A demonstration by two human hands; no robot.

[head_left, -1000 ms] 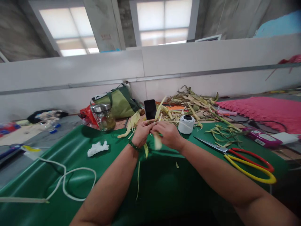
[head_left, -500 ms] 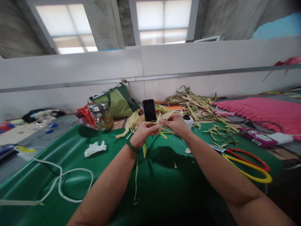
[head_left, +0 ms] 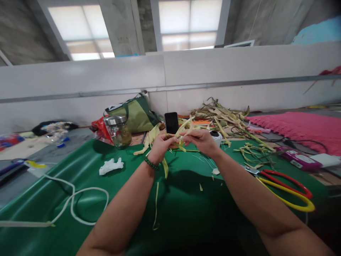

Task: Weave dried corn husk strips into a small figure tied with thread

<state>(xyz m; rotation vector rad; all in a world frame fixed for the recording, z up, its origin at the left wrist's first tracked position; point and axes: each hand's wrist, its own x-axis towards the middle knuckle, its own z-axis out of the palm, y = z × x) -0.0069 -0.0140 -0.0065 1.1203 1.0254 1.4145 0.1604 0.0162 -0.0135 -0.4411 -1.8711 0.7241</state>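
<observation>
Left hand [head_left: 160, 147], right hand [head_left: 202, 140] — both pinching pale husk [head_left: 185, 125]

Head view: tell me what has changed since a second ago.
The right hand has moved rightward, away from the left hand, and now partly covers the white round object; its forearm hides more of the scissors. The pale husk, upright at one end before, now arches between the hands. Both hands still hold husk. The phone and glass jar stayed put.
</observation>
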